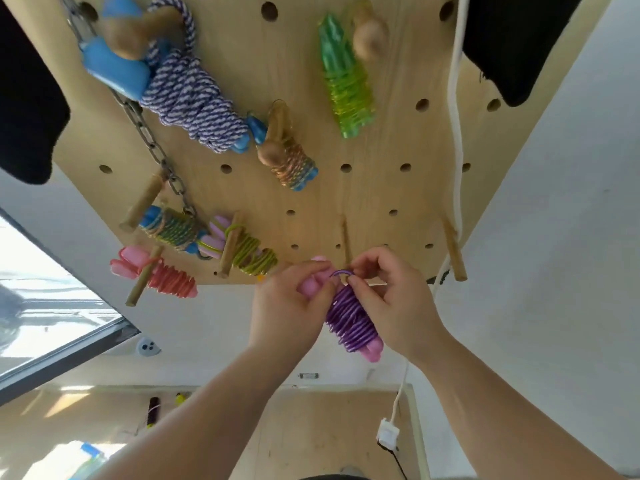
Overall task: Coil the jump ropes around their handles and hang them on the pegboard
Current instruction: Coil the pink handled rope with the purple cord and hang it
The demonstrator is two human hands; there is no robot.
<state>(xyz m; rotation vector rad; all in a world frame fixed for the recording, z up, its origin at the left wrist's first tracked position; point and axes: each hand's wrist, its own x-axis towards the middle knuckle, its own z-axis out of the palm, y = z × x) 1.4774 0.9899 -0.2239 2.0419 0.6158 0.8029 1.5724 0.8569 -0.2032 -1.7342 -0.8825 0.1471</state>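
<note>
A purple jump rope point(349, 318) is coiled round its pink handles point(372, 351) and held up at the lower edge of the wooden pegboard point(311, 188). My left hand point(291, 304) grips the upper ends of the pink handles. My right hand point(388, 296) pinches a small purple loop point(341, 273) of the rope just below a thin wooden peg point(345, 242). Several other coiled ropes hang on pegs: a blue-and-white braided one point(188, 98), a green one point(346, 88), a pink-red one point(166, 278).
A metal chain point(152, 147) runs down the board's left side. A white cable point(457, 140) hangs along the right, down to a plug point(388, 436). Bare pegs stick out at right point(453, 252) and left point(143, 200). Dark cloth point(27, 109) hangs at both upper corners.
</note>
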